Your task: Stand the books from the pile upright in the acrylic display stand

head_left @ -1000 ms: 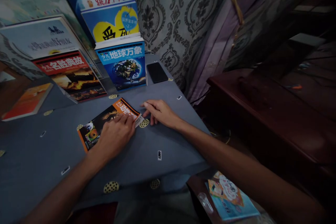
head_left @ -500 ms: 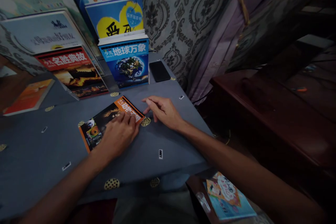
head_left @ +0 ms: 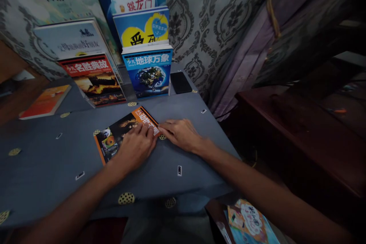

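Observation:
A book with a dark cover and orange bands (head_left: 116,128) lies flat and slanted on the cloth-covered table. My left hand (head_left: 136,143) rests on its cover, palm down with the fingers laid flat, hiding part of the title and picture. At the book's right edge is my right hand (head_left: 183,134), its thumb and fingertips drawn together on the edge near the corner. How much of the book is between those fingertips is hard to see.
Behind stand a blue globe-cover book (head_left: 150,76) and a red-topped book (head_left: 95,80), with taller books behind them. A black phone (head_left: 181,82) lies beside them. An orange book (head_left: 45,101) lies far left. Another picture book (head_left: 248,221) is below the table's front right edge.
My right hand has moved in to the book's right edge, and its fingers have closed there. My left hand stays on the cover. The view has shifted slightly.

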`<state>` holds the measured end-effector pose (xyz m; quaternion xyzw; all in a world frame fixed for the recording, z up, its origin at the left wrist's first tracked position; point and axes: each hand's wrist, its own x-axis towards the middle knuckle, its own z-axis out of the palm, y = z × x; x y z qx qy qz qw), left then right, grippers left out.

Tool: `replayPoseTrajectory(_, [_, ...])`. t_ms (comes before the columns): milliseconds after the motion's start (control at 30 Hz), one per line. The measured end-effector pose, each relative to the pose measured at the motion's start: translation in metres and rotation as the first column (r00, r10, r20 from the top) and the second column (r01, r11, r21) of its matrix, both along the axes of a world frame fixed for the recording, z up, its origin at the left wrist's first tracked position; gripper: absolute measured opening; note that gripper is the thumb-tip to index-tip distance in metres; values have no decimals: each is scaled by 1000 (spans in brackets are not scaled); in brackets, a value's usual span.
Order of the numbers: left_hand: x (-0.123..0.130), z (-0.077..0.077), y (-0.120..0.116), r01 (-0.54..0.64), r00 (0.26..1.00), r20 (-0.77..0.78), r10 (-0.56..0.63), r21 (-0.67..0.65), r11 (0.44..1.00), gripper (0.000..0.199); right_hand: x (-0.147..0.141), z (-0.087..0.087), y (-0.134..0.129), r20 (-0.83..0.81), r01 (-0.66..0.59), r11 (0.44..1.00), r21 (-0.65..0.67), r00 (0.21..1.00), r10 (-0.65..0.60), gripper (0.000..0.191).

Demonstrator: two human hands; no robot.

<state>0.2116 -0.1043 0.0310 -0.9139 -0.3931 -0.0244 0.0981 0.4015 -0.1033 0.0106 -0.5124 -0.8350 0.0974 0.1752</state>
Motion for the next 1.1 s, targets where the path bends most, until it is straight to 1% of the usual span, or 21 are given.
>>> replayPoseTrajectory(67, [0, 2, 0, -4, 1000, -20, 4, -10, 1000, 26, -6, 4, -8, 181, 42, 999, -11, 983, -40, 31])
replayPoseTrajectory(100, [-1, 3, 0, -9, 1000, -24, 9, -23, 1000, 26, -9, 6, -13, 246, 66, 998, -15, 967, -61, 32])
replayPoseTrajectory(167, [-3, 5, 2, -22, 1000, -7, 22, -55, 998, 27, -13, 7, -23, 318, 95, 995, 4, 944, -91, 32])
replayPoseTrajectory(233, [-9, 7, 7, -29, 999, 24, 31, -75, 997, 28, -14, 6, -32, 342, 98, 994, 46, 933, -108, 31])
replayPoseTrajectory(333, [-22, 9, 17, -67, 997, 27, 68, -49, 997, 26, -11, 2, -41, 352, 78, 992, 100, 930, -109, 27])
replayPoseTrajectory(433, [-37, 10, 25, -170, 985, -11, 170, -31, 985, 29, -11, 1, -44, 362, 58, 989, 138, 926, -105, 29])
replayPoseTrajectory(533, [-47, 12, 27, -254, 967, -49, 251, -45, 966, 34, -16, 3, -42, 383, 43, 985, 169, 917, -106, 39])
replayPoseTrajectory(600, [-51, 15, 25, -296, 952, -91, 291, -49, 954, 37, -21, 4, -36, 388, 45, 983, 180, 915, -113, 46])
replayPoseTrajectory(667, [-53, 20, 23, -350, 930, -139, 341, -51, 935, 38, -25, 4, -24, 377, 48, 981, 190, 919, -118, 50])
replayPoseTrajectory(833, [-60, 29, 18, -462, 869, -215, 446, -26, 887, 40, -35, 0, 25, 343, 18, 976, 218, 935, -94, 52])
replayPoseTrajectory(967, [-67, 36, 13, -476, 858, -237, 456, -31, 879, 40, -42, -3, 62, 325, 25, 987, 157, 943, -76, 51])
replayPoseTrajectory(1100, [-66, 40, 6, -484, 849, -263, 458, -39, 874, 39, -47, -7, 78, 281, 51, 993, 105, 957, -79, 49])
